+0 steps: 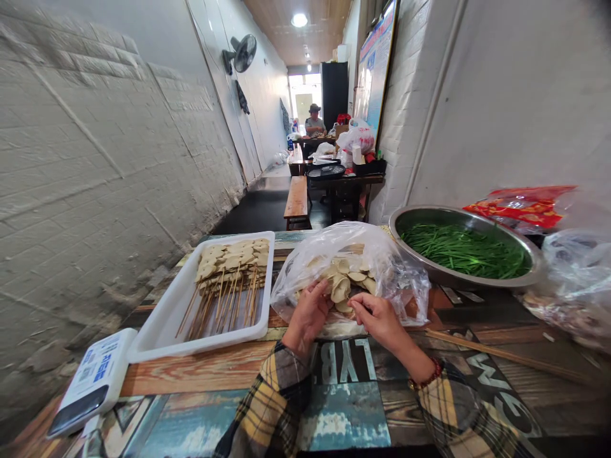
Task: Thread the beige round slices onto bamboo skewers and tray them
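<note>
A clear plastic bag [296,270] lies open in front of me, with pale, thin round slices [340,287] heaped at its mouth. My left hand [311,313] is closed at the left of this heap, fingertips gripping the edge of a slice. Close by on the right, my right hand [378,319] is pinched shut against the slices; what lies between its fingertips is too small to make out. To the left, a white plastic tray [157,340] holds rows of skewered slices [233,257], their thin wooden sticks [229,302] pointing toward me.
A steel bowl [534,270] of green chives [468,251] stands at the right. Loose wooden skewers [501,356] lie before it. A white scale [93,378] sits at the left front. Plastic bags [577,261] crowd the right edge. Farther off, a person [315,122] sits beyond a bench [296,197].
</note>
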{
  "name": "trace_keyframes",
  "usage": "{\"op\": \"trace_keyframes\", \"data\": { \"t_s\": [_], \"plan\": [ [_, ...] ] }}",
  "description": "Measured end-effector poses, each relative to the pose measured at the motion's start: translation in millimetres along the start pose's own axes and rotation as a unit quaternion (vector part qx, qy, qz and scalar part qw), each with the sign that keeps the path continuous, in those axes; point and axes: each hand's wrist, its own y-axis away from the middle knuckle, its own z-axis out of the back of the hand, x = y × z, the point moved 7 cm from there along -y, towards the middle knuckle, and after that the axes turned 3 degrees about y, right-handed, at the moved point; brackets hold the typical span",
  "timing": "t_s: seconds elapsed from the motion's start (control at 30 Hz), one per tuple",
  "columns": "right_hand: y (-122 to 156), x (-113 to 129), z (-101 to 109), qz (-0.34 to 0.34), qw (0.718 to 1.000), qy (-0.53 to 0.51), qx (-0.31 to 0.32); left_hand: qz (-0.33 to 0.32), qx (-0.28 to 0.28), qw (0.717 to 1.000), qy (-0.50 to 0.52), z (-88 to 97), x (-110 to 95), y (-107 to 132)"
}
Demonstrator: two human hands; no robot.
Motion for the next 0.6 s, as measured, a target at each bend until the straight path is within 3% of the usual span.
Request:
{"op": "trace_keyframes", "data": {
  "t_s": [0.17, 0.37, 0.6],
  "plan": [
    [3, -6, -15, -0.049, 0.995, -0.049, 0.067, -0.003, 0.014, 0.999, -0.032, -1.1, 4, 0],
    [9, -12, -28, -0.124, 0.958, -0.143, 0.215, 0.04, 0.034, 0.994, -0.092, -3.2, 14, 3],
    [9, 3, -18, -0.091, 0.954, -0.169, 0.232, 0.045, 0.044, 0.989, -0.131, -13.9, 10, 7]
  ]
}}
